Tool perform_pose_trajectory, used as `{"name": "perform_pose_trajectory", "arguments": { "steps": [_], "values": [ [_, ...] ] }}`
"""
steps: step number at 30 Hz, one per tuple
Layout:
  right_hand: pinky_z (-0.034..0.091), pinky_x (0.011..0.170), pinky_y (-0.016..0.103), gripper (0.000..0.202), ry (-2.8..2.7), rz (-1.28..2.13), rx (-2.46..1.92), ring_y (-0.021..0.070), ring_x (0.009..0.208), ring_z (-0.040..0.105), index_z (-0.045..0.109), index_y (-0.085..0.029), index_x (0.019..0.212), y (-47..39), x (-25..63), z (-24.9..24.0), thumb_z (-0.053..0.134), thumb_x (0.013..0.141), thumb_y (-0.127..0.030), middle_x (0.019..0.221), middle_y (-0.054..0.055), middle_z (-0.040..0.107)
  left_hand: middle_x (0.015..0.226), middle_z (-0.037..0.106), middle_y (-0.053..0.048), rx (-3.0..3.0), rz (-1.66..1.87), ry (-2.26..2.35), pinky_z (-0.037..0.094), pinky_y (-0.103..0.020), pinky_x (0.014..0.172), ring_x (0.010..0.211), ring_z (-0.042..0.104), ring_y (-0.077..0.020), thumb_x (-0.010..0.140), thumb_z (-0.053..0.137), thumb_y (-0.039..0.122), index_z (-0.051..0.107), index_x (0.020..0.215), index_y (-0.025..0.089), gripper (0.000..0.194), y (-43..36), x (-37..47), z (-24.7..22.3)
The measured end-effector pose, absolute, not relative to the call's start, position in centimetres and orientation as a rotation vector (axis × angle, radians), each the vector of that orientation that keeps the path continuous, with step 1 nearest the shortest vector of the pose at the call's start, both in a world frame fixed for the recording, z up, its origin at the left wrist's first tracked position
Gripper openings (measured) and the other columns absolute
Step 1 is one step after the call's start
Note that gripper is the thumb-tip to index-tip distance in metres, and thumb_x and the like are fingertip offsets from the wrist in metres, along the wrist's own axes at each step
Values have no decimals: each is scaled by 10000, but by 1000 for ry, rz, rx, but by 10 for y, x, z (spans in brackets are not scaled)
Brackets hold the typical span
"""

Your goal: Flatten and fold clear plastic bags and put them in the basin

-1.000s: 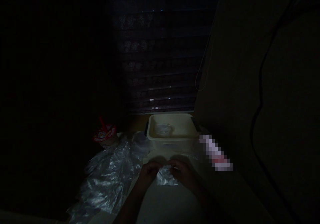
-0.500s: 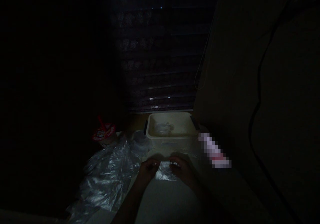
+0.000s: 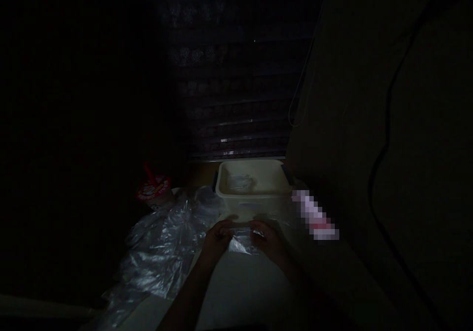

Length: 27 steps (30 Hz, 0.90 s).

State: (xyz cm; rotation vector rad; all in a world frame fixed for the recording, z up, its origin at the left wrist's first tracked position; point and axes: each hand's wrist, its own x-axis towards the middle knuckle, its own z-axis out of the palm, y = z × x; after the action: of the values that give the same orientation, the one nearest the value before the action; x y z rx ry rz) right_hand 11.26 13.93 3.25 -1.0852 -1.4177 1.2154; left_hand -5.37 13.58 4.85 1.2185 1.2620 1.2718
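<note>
Between my hands is a small clear plastic bag, shiny and partly flattened, just above or on the pale tabletop. My left hand pinches its left edge with bent fingers. My right hand grips its right side, thumb and fingers closed on the plastic. Whether anything lies inside the bag is too dark to make out. Right beyond my hands stands a cream plastic bin with dark side handles. In it, toward the left, lies a clear plastic piece.
A heap of clear plastic bags spreads over the left of the table. Behind it stands a cup with a red patterned lid and red straw. A dark blind hangs at the back. A blurred-out pale item lies right.
The whole view has shifted slightly, so the bin and table sit higher. Both my hands still hold the plastic bag, which is tilted a little differently.
</note>
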Motion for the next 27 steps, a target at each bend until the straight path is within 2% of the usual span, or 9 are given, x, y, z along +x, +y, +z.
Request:
{"name": "perform_pose_trajectory", "arguments": {
  "steps": [6,9,12,19,27],
  "values": [
    [473,571,266,239,-1468,1185,-1121,169,696,570,590,-194,857,138,109,32,526,637,-262,823,48,606,640,600,8,1346,1195,1330,417,-237,575,595,538,-113,622,605,230,590,708,137,128,136,-58,44],
    [471,619,274,250,-1478,1171,-1138,177,767,561,591,-197,863,139,110,30,517,630,-248,864,49,602,700,579,11,1405,1123,1349,438,-262,589,622,540,-104,718,558,253,563,754,125,133,135,-59,43],
    [470,615,273,251,-1483,1172,-1151,171,742,564,590,-190,856,140,111,30,503,628,-250,843,48,602,793,566,-3,1439,1047,1357,455,-282,601,671,546,-111,782,487,278,542,831,123,171,135,-60,41],
    [467,607,258,251,-1513,1179,-1137,157,729,565,580,-187,874,139,113,32,493,644,-238,847,43,601,925,548,-31,1442,989,1384,460,-313,647,761,545,-139,788,477,279,520,934,135,210,139,-60,33],
    [461,674,275,242,-1502,1157,-1143,165,793,561,578,-189,867,138,113,34,490,646,-233,883,43,601,910,546,-32,1389,1073,1361,463,-308,634,740,546,-129,792,472,274,505,954,136,215,139,-59,30]
  ]
}}
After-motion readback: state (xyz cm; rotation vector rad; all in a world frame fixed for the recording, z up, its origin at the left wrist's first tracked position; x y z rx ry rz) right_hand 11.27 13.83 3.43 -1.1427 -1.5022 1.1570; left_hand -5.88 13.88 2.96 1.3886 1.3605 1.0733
